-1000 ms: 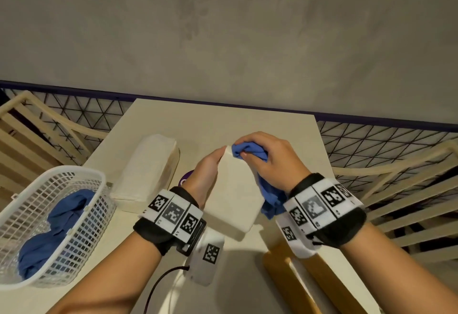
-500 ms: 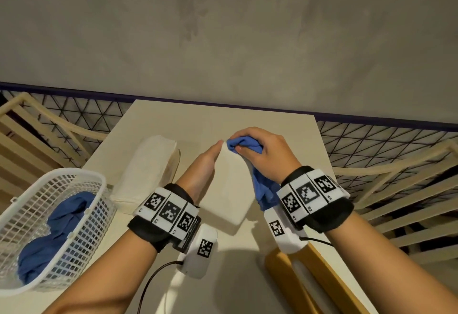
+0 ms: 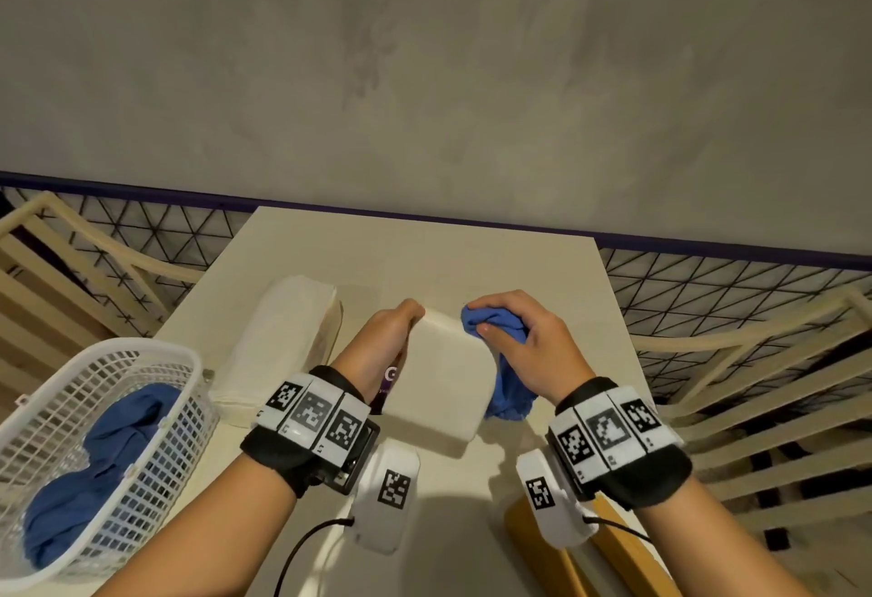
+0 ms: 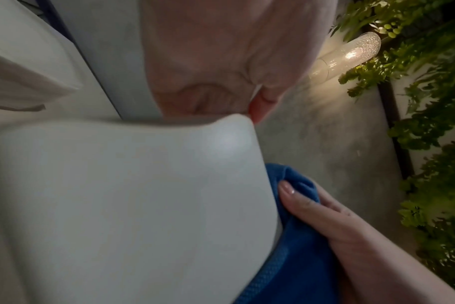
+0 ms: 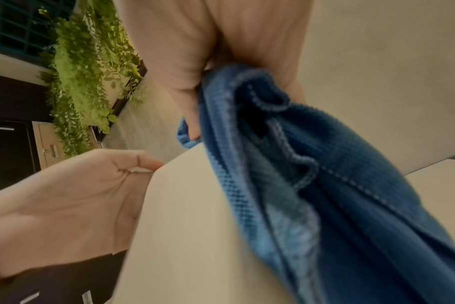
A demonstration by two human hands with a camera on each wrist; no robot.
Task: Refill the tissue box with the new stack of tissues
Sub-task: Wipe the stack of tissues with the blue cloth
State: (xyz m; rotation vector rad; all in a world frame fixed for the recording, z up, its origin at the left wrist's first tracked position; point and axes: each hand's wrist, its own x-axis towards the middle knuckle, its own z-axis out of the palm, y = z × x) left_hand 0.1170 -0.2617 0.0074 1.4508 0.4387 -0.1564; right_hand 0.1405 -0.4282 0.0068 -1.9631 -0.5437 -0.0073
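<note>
A white tissue box (image 3: 443, 384) lies mid-table, one long side up. My left hand (image 3: 391, 337) holds its left side, fingertips curled at the far corner; the left wrist view shows the box (image 4: 117, 205) right under the palm. My right hand (image 3: 519, 341) grips a bunched blue cloth (image 3: 495, 325) pressed against the box's far right corner, its tail hanging down the right side. The right wrist view has the cloth (image 5: 325, 185) draped over the box (image 5: 190, 226). The new tissue stack (image 3: 283, 341), white and wrapped, lies left of the box, untouched.
A white mesh basket (image 3: 155, 360) with more blue cloths stands at the table's left front. Something purple (image 3: 389, 384) peeks out beneath the box. A wooden piece (image 3: 613, 559) lies at the front right edge. Slatted chairs flank the beige table (image 3: 424, 257).
My right hand has drawn the blue cloth from the box's far top edge down and right to its far right corner. The left hand has kept its hold on the box.
</note>
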